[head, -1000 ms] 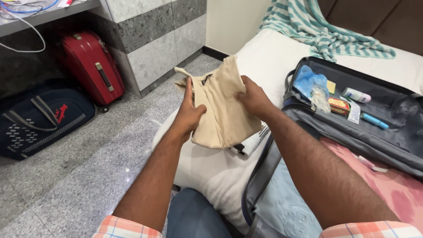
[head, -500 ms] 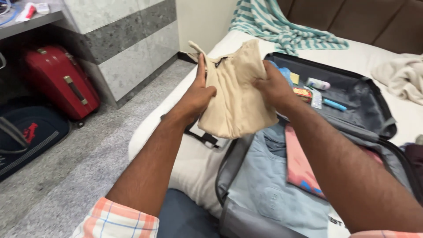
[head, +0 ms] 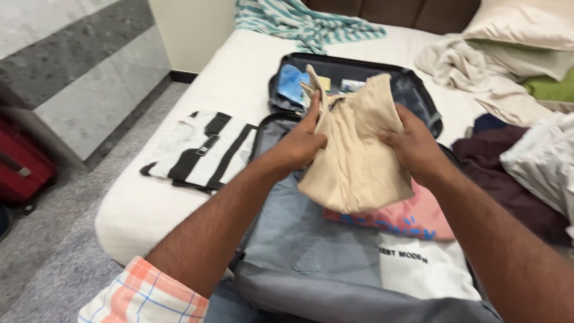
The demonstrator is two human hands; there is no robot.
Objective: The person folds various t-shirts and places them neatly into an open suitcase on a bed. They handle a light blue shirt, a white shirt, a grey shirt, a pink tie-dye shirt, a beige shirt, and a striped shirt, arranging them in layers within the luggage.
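Nearest the camera, the two bare forearms reach forward from orange-and-blue checked sleeves (head: 146, 296), over the open dark hard-shell suitcase (head: 418, 104) lying on the white bed (head: 239, 78). Below the arms, the near half of the case holds a folded pale blue garment (head: 299, 233), a folded white garment with dark lettering (head: 424, 263) and a pink one (head: 418, 218) tucked just beyond it. Above these, held in the air between both hands, is the folded beige cloth garment (head: 359, 155); its long axis runs roughly upright, tilted slightly away from the wearer, its loose lower edge hanging just over the pink garment. The left hand (head: 299, 146) clasps the garment's left edge, fingers wrapped behind and thumb pointing up along the fold. The right hand (head: 412, 146) grips the right edge, fingers curled over the front of the cloth. Both hands sit at about the same height and equally near to the garment. Left of the case a black-and-white striped folded shirt (head: 203, 146) lies flat on the bed. Farther off, the case's far half holds small toiletries, and beyond lie a teal striped towel (head: 311, 24) and crumpled cream bedding (head: 478, 72).
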